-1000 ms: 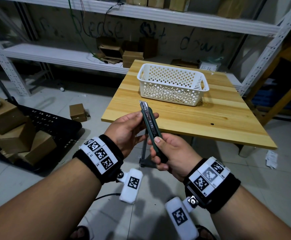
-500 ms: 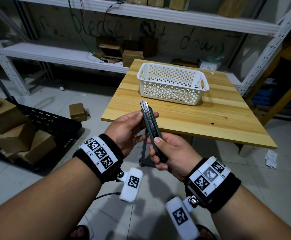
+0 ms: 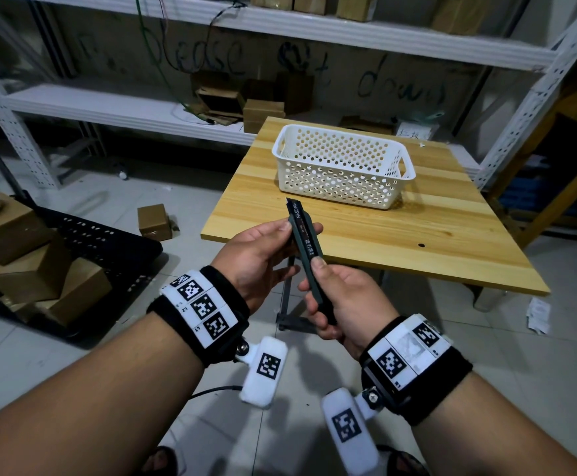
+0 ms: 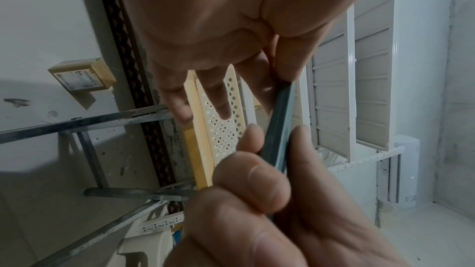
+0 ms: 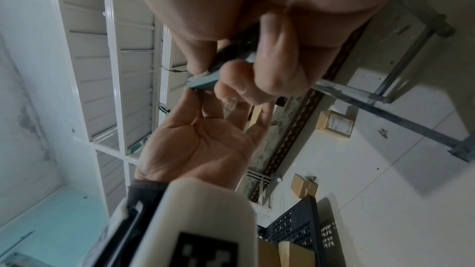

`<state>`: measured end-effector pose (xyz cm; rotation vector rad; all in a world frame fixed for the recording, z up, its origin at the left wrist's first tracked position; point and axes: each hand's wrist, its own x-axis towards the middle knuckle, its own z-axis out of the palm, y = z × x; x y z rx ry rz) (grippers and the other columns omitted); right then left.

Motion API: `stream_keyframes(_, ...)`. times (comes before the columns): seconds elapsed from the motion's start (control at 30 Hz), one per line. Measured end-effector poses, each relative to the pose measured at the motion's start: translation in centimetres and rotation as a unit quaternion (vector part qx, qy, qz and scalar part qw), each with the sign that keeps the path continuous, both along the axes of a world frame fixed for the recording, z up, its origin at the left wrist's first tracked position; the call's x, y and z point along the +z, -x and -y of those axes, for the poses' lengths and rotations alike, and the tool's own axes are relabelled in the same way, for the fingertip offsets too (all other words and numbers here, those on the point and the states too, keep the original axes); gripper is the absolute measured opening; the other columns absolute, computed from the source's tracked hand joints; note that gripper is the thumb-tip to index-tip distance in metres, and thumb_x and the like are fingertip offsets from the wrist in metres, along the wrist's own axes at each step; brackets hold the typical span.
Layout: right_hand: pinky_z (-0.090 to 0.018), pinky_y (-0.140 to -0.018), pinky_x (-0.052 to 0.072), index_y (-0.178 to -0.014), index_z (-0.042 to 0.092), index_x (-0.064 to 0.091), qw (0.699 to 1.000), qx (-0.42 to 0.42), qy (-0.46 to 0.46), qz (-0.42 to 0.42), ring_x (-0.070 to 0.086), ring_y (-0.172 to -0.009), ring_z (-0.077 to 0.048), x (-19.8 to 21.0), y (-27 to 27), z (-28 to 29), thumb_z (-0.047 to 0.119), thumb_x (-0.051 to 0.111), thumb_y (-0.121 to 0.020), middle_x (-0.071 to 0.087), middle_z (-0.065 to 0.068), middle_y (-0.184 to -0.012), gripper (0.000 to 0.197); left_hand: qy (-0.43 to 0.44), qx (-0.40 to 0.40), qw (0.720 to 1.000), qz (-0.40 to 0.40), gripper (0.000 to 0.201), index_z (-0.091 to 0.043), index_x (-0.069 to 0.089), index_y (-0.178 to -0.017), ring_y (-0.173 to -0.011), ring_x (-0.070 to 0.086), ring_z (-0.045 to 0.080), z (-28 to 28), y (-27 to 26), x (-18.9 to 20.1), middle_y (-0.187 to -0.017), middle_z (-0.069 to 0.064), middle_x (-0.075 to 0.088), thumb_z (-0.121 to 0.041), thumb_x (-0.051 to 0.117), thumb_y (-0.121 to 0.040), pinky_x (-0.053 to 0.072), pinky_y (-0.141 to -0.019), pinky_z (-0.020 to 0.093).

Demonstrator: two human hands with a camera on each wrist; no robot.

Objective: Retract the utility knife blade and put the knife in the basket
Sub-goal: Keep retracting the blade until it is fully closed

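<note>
A dark green utility knife (image 3: pixel 306 247) is held in the air in front of the table's near edge, tip pointing away from me. My right hand (image 3: pixel 343 298) grips its rear half, thumb pressed on top of the body. My left hand (image 3: pixel 263 252) pinches the front part between thumb and fingers. Only a tiny sliver of blade shows at the tip. The knife's green body (image 4: pixel 279 127) shows in the left wrist view, its rear end (image 5: pixel 205 81) in the right wrist view. The white perforated basket (image 3: pixel 343 166) stands on the wooden table (image 3: pixel 400 242), beyond the knife.
White metal shelving (image 3: pixel 108 108) runs behind the table with cardboard boxes on it. On the floor at the left lie a black crate (image 3: pixel 108 238), stacked cardboard boxes (image 3: pixel 40 266) and a small box (image 3: pixel 153 221). Papers (image 3: pixel 537 314) lie on the floor at right.
The right thumb has slid back along the knife body, and the silver blade at the tip has drawn almost fully in. Both hands keep their hold.
</note>
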<state>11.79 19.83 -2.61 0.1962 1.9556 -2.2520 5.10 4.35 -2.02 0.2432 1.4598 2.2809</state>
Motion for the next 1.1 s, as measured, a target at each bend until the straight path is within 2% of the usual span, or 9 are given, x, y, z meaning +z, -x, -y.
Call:
stream_keyframes(0.3,-0.019,-0.035,0.025,-0.089,0.006,0.059,1.000,0.013,-0.003,0.004,0.037,-0.043,-0.016,0.14,0.06,0.02,0.032,0.049,-0.104,0.050,-0.007,-0.059,0.032,-0.003,-0.005,1.000,0.002,0.025,-0.022,0.077,-0.104,-0.115,0.069,0.022,0.26,0.01,-0.09,-0.130,0.007,0.075,-0.024,0.053,-0.104,0.027,-0.119,0.064)
stream_keyframes(0.53,-0.018,-0.035,0.027,-0.089,0.006,0.059,1.000,0.019,-0.002,0.002,0.038,-0.043,-0.016,0.05,0.16,-0.08,0.032,0.049,-0.104,0.051,-0.007,-0.059,0.031,-0.004,-0.006,1.000,0.005,0.023,-0.020,0.077,-0.106,-0.116,0.070,0.022,0.31,0.03,-0.11,-0.131,0.008,0.075,-0.025,0.055,-0.103,0.027,-0.119,0.064)
stream_keyframes(0.67,-0.017,-0.036,0.026,-0.090,0.006,0.059,1.000,0.019,0.008,0.007,0.039,-0.042,-0.015,-0.03,0.26,-0.09,0.030,0.049,-0.104,0.051,-0.007,-0.059,0.029,-0.002,-0.005,1.000,0.008,0.028,-0.022,0.079,-0.101,-0.114,0.071,0.021,0.30,0.04,-0.11,-0.129,0.007,0.076,-0.023,0.051,-0.105,0.028,-0.119,0.064)
stream_keyframes(1.1,-0.019,-0.035,0.026,-0.093,0.004,0.058,1.000,0.028,0.013,0.004,0.040,-0.042,-0.014,0.08,0.10,-0.03,0.025,0.047,-0.105,0.052,-0.007,-0.060,0.026,-0.009,0.001,1.000,0.019,0.029,-0.020,0.077,-0.103,-0.111,0.071,0.020,0.17,0.10,-0.03,-0.128,0.007,0.076,-0.022,0.048,-0.107,0.031,-0.118,0.063)
